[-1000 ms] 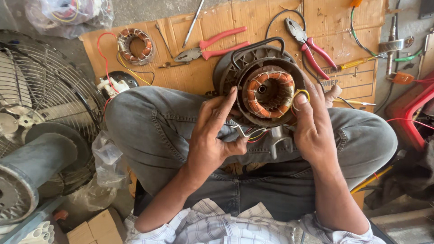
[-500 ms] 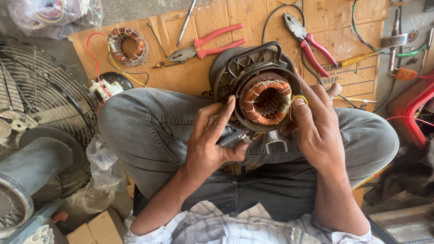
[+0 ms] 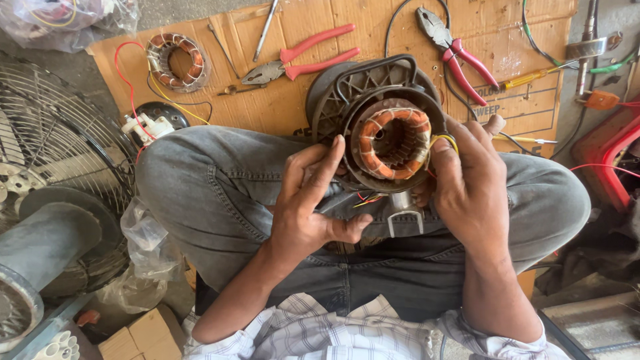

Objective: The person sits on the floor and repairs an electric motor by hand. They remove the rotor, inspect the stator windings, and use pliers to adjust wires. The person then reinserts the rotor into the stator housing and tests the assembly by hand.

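A black fan motor housing (image 3: pixel 373 87) with a copper-wound stator (image 3: pixel 392 143) rests on my lap between my knees. My left hand (image 3: pixel 310 200) grips the housing's left rim, fingers stretched up along it. My right hand (image 3: pixel 470 180) holds the right rim, and a thin yellow wire (image 3: pixel 445 140) loops by its fingertips. Red and yellow wires (image 3: pixel 365 199) hang under the housing beside a small metal bracket (image 3: pixel 405 217).
On the cardboard sheet (image 3: pixel 267 100) lie red-handled pliers (image 3: pixel 297 61), a second pair of pliers (image 3: pixel 453 48), a screwdriver (image 3: pixel 267 28) and a spare copper coil (image 3: pixel 177 60). A wire fan guard (image 3: pixel 53 140) stands at the left, boxes (image 3: pixel 140 333) below it, a red object (image 3: pixel 610 153) at right.
The motor housing has shifted slightly left and toward me as the view moved. Both hands keep their hold on its rims.
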